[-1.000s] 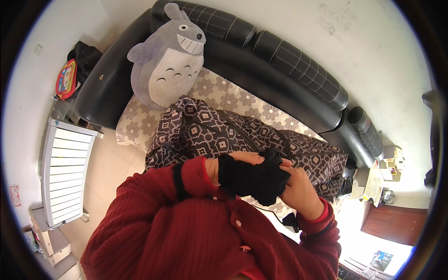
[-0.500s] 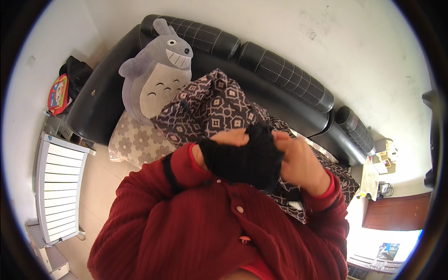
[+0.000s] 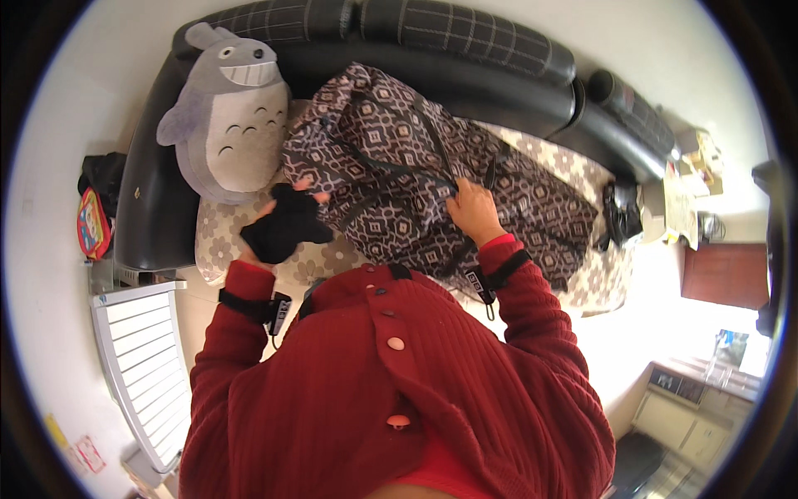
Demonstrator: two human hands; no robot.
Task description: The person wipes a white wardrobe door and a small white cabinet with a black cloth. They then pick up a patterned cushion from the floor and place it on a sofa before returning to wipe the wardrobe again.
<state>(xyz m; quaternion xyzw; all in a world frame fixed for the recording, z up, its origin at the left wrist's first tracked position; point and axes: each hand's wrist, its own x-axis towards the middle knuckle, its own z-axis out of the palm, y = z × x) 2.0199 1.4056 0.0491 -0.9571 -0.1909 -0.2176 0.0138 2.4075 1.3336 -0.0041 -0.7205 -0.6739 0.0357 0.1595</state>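
Note:
My left hand (image 3: 268, 218) is shut on a bunched black garment (image 3: 285, 230), held just left of a large patterned brown-and-white bag (image 3: 399, 158) that lies on the sofa. On the bag's middle, my right hand (image 3: 475, 209) grips a dark strap or zipper edge (image 3: 416, 170). Both arms are in red ribbed sleeves with black wrist straps. Whether the bag is open there is hard to tell.
A grey plush toy (image 3: 233, 125) with a wide grin leans on the black sofa's (image 3: 150, 200) left end. A flowered cushion cover (image 3: 598, 274) lies under the bag. A white slatted rack (image 3: 141, 358) stands at left, a small table (image 3: 682, 191) with clutter at right.
My hands were together in front of my chest, both on the black garment. Now they are apart: the left keeps the garment, the right has gone to the bag. My view has shifted toward the sofa.

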